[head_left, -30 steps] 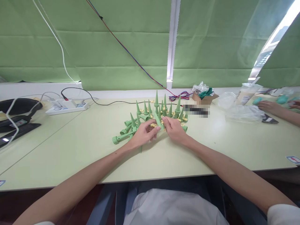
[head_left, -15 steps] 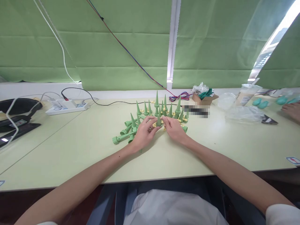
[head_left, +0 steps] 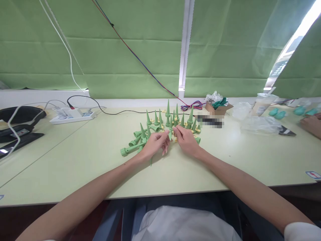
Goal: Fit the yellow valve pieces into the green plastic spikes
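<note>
Between the thumb and fingers of my left hand [head_left: 156,142] is a small green plastic spike [head_left: 170,134], its cone tip pointing down toward me. My right hand [head_left: 186,139] is closed in a pinch right beside the spike's upper end; whatever lies inside that pinch is too small and covered to make out. Behind both hands several green cone-shaped spikes [head_left: 190,115] stand upright on the table, with small yellow valve pieces [head_left: 164,111] among them. Left of my left hand lie several green tubes with ribbed caps [head_left: 124,151], partly covered by the hand.
A white power strip [head_left: 72,117] and a black headset [head_left: 22,115] lie on the table [head_left: 75,167] at left. At right are a cardboard box [head_left: 219,108], a drink cup [head_left: 262,104], a plastic bag [head_left: 260,124] and another person's hand [head_left: 311,124].
The spike in my left hand has turned from tip up to tip down. My left fingers have shifted their grip, while my right hand stays nearly in place.
</note>
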Demonstrator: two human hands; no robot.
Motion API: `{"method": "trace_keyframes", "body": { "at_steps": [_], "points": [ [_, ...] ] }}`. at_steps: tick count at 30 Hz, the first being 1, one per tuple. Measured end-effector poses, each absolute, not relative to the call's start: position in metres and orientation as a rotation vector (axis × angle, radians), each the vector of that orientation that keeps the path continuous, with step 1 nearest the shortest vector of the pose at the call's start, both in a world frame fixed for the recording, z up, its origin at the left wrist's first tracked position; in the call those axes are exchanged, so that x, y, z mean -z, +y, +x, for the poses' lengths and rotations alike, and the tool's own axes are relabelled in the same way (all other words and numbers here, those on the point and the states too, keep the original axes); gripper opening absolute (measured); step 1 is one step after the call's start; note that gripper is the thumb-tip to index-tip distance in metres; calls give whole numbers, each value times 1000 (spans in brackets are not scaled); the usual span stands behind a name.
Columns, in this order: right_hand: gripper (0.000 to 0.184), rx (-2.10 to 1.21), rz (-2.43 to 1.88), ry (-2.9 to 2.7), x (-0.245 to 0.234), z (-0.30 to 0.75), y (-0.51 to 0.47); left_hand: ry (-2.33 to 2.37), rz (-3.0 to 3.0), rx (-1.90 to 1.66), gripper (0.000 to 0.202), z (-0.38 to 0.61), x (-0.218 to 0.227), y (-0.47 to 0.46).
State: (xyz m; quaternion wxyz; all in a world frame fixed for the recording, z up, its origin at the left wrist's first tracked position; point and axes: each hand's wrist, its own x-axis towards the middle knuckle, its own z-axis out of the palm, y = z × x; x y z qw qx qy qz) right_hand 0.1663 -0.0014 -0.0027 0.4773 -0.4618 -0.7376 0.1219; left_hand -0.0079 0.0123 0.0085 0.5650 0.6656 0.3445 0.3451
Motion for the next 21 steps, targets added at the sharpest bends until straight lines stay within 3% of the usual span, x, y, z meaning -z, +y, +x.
{"method": "trace_keyframes", "body": {
  "at_steps": [9,21],
  "points": [
    [37,-316,-1159,-1797,6,164,-4,779,1716,-790,42,-13,-8,12],
    [56,-622,-1144,-1670,7,158,-5,908,2356,-1162,26,-14,-2,8]
  ]
}}
